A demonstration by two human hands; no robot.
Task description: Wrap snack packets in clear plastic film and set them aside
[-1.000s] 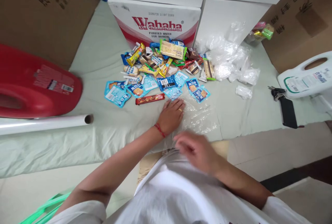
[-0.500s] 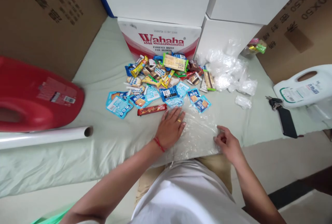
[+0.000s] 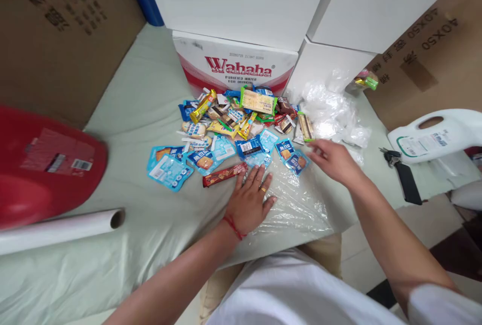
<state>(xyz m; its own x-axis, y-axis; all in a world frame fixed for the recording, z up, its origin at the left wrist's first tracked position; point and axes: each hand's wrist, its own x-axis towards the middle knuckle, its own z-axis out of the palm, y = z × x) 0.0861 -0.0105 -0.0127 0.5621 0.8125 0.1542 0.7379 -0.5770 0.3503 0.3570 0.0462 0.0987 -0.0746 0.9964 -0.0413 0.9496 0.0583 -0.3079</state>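
Fingers (image 3: 257,178) spread, the left hand (image 3: 246,205) presses film (image 3: 295,210), now lying wider. The right hand (image 3: 335,163) has risen right of centre, beside a blue packet (image 3: 297,163); its pinch I cannot tell

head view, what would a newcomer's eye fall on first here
Probably the colourful heap of plastic-wrapped snacks in the middle, in front of the white-and-red cardboard Wahaha box. Next might come the big glossy red plastic container at the left edge. Nearer the wearer, the bare left hand with its red string bracelet lies palm down by the wrinkled clear plastic film.
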